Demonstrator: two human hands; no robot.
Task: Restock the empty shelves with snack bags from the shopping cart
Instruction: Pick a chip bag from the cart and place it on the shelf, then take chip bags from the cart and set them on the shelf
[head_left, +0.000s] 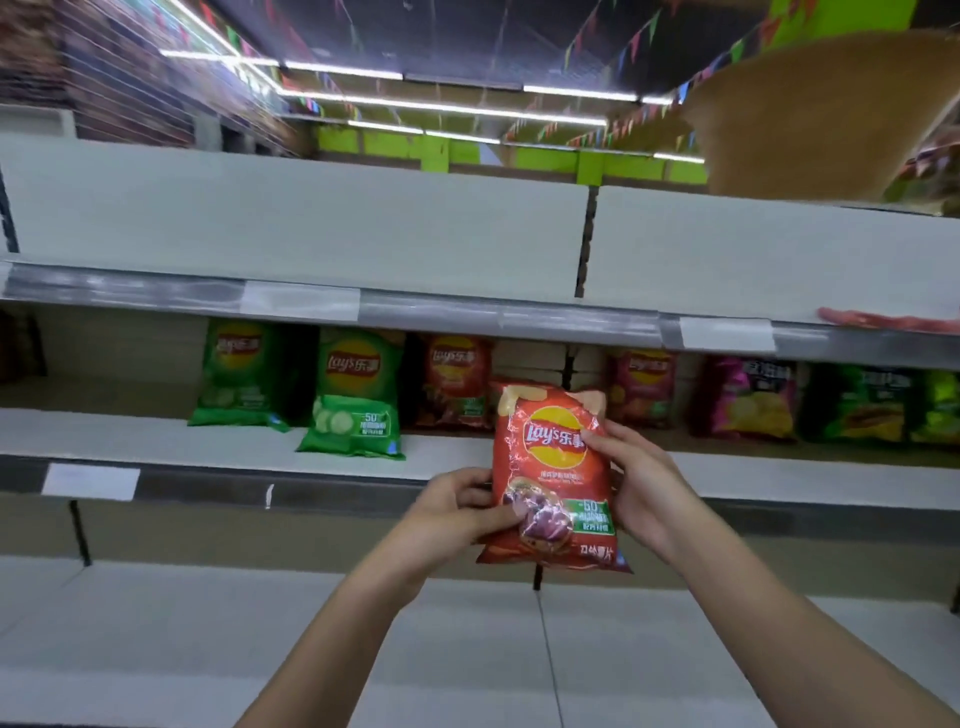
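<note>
The Lay's chip bag (553, 467) is red with a yellow circle. Two cucumber chip bags (356, 395) are green — the shelves (311, 228) are white.

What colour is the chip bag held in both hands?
Red-orange crinkly foil chip bag with a yellow-and-red logo, seen best in the head view.

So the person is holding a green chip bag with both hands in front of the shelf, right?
Not quite. The bag is red, not green; the green bags are standing on the shelf behind it. The head view shows this. The rest holds: the left hand and right hand both grip it in front of the shelf.
</note>
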